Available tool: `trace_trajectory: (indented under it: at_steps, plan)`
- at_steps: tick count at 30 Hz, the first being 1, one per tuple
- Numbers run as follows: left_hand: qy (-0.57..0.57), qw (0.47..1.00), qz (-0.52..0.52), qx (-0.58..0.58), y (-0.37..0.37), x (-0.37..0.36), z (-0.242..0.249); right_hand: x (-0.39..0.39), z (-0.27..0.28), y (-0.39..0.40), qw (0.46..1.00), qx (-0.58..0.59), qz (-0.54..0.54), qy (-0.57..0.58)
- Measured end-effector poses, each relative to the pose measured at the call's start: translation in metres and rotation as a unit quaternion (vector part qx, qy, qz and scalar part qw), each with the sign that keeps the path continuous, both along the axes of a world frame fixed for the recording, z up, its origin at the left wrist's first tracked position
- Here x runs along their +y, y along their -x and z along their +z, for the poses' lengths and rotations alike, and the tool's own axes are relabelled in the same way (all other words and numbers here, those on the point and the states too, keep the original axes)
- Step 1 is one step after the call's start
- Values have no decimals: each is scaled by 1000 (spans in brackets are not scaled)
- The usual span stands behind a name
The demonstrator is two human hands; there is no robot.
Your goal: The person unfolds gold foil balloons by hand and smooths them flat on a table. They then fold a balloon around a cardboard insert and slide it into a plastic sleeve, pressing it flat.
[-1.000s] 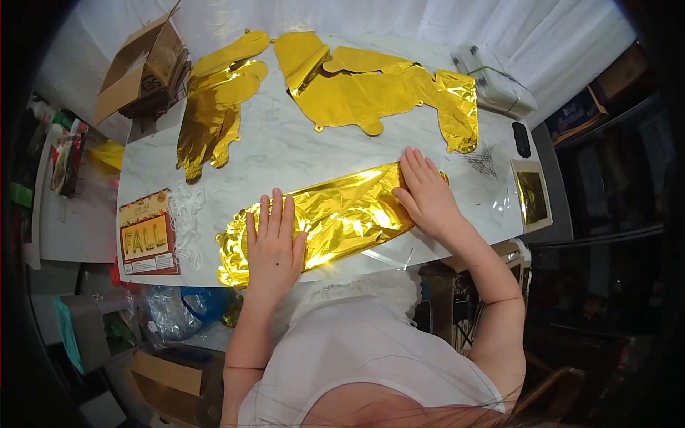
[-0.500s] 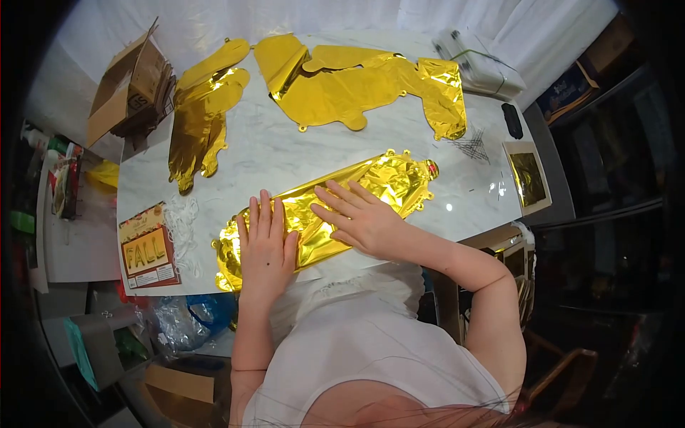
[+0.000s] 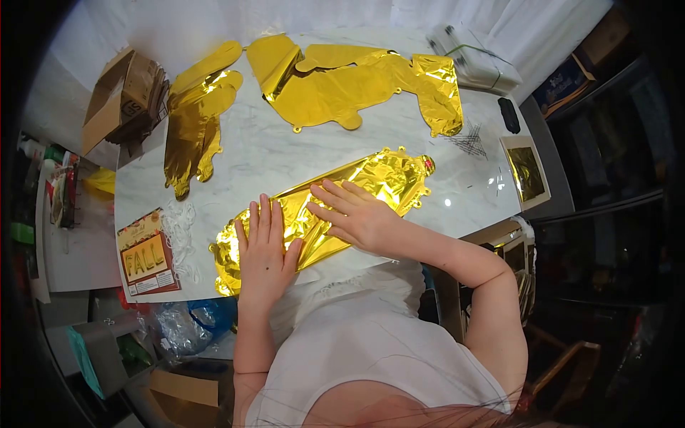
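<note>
My left fingers and right fingers lie flat and spread on the folded gold foil, gripping nothing. It slants across the near side of the marbled bench. I judge it light, soft, slippery, easily creased, best taken by its end tabs. Outward: tangled white string, then a smoother, lobed foil sheet.

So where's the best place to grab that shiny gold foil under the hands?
Probably the right-hand end of the gold foil, coming from the right and pinching its edge. That end is uncovered, with small tabs sticking out, while the left hand and right hand lie farther left. It rests low on the table, so a shallow pinch should suit.
</note>
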State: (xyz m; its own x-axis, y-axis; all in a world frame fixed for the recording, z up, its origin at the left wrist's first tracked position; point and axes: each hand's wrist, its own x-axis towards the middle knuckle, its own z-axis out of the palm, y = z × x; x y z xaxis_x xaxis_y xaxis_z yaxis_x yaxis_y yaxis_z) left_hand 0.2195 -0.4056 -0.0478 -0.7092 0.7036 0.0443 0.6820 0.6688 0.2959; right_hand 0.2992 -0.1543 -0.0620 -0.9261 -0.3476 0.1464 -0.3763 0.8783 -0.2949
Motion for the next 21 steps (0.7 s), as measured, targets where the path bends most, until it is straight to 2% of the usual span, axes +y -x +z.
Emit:
trace_trajectory:
  at_steps: [5,7,12,15,17,21]
  plan:
    - [-2,1000,-1,13,0,0,-7,-16,-1,6,1000,8,-10,-8]
    - [10,999,-1,46,0,0,-11,-37,2,14,998,32,-24,50]
    - [23,997,-6,67,1,0,-13,-60,-8,25,997,64,-45,20]
    - [6,997,-1,72,0,1,-17,-50,-16,27,996,49,-65,40]
    - [-6,997,3,76,0,1,-18,-35,-17,25,994,38,-98,-3]
    - [-21,997,6,68,0,1,-15,8,-17,19,988,27,-152,-16]
